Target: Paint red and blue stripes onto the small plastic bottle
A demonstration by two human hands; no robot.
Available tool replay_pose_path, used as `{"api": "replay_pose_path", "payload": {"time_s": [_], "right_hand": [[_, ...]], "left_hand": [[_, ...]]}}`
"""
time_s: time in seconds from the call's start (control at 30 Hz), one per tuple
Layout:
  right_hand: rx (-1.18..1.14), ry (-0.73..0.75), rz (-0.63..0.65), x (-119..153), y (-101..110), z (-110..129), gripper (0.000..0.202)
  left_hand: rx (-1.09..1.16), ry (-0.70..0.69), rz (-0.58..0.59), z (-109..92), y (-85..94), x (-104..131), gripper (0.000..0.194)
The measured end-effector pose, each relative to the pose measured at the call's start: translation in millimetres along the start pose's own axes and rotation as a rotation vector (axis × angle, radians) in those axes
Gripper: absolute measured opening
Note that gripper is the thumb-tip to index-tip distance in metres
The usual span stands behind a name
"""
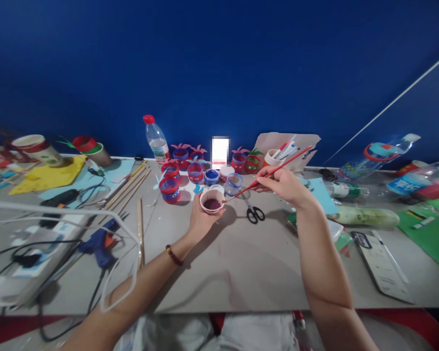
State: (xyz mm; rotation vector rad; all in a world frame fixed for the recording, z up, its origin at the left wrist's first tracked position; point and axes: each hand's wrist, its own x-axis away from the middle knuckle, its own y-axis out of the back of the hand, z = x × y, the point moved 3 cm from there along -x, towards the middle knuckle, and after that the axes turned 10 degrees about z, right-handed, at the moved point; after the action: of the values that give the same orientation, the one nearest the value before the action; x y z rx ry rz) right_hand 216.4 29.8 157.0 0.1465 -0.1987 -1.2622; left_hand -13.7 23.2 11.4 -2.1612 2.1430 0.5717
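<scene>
My left hand [201,218] is wrapped round a small white paper cup [211,201] with dark reddish liquid in its bottom. Between the fingers of my right hand [276,184] is a thin red paintbrush [289,159], slanting down to the left. Its bristles are at the cup's right rim; whether they touch it I cannot tell. Just behind the cup stand a clear plastic jar [234,184] and a jar of blue paint [211,176]. Black-handled scissors [255,214] lie below my right hand. Painted cups with eyes, such as a red and blue one [170,190], stand to the left.
A water bottle [157,141] with a red cap stands at the back. To the left lie wooden sticks [126,190], a blue glue gun [102,241] and a power strip [40,258] with cables. At right are a phone [380,265] and several plastic bottles.
</scene>
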Motion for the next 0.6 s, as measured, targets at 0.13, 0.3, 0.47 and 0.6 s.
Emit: {"api": "replay_pose_path", "payload": {"time_s": [0.13,0.3,0.47,0.6], "right_hand": [[0.002,0.011,-0.006,0.6,-0.1,1.3,0.027],[0.009,0.008,-0.009,1.0,-0.2,2.0,0.027],[0.007,0.01,-0.004,1.3,-0.8,2.8,0.026],[0.032,0.008,0.005,0.7,1.0,0.1,0.022]], "left_hand": [[-0.001,0.001,0.01,-0.2,-0.1,-0.1,0.064],[0.014,-0.001,0.02,-3.2,0.1,-0.4,0.061],[0.021,0.007,0.001,-5.0,0.0,-0.2,0.062],[0.028,0.003,-0.002,-2.6,-0.6,-0.3,0.062]]}}
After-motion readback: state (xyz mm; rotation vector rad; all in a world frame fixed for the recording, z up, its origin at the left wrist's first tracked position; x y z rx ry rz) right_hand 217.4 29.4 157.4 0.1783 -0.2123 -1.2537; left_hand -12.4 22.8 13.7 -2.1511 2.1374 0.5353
